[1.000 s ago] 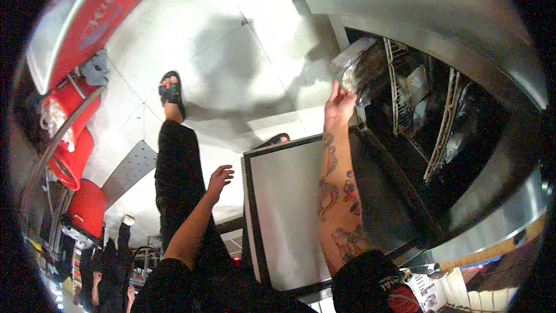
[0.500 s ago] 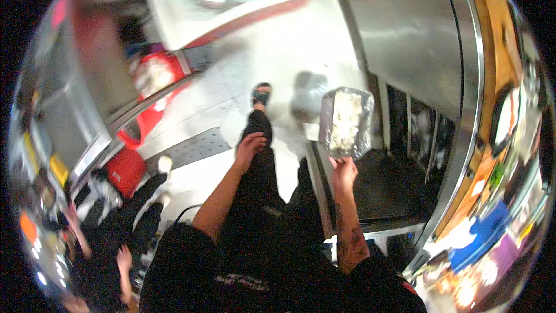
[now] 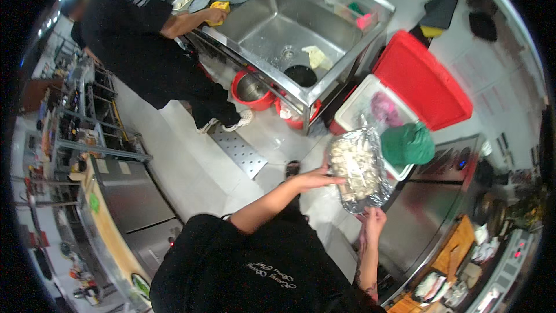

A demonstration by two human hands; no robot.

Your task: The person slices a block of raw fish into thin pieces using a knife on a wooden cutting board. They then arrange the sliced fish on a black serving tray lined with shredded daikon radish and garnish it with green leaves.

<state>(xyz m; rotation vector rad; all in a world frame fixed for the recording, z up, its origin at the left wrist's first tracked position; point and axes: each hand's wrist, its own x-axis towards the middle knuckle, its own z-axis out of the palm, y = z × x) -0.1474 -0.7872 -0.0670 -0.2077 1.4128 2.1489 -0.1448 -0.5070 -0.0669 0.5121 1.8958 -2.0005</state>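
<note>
A tray of pale chopped pieces wrapped in clear plastic film (image 3: 356, 168) is held up in front of me. My left hand (image 3: 315, 180) grips its left edge, the thumb lying over the film and the other fingers partly hidden. At the near edge, my right hand (image 3: 373, 218) is closed on the tray's rim and film. Just beyond the tray stands an open white and red cooler box (image 3: 354, 104). Inside the box are a green plastic bag (image 3: 408, 144) and a pink bag (image 3: 386, 109).
A steel sink (image 3: 272, 29) stands ahead, with red buckets (image 3: 253, 90) under it. At its left a co-worker in black (image 3: 133, 40) holds a yellow sponge-like block (image 3: 218, 13). Steel counters flank me, the right one bearing a wooden board (image 3: 454, 255). A perforated plate (image 3: 237, 149) lies on the floor.
I have turned, bringing the sink and open cooler box ahead of me. My left hand has left my thigh and taken hold of the tray, which my right hand held alone.
</note>
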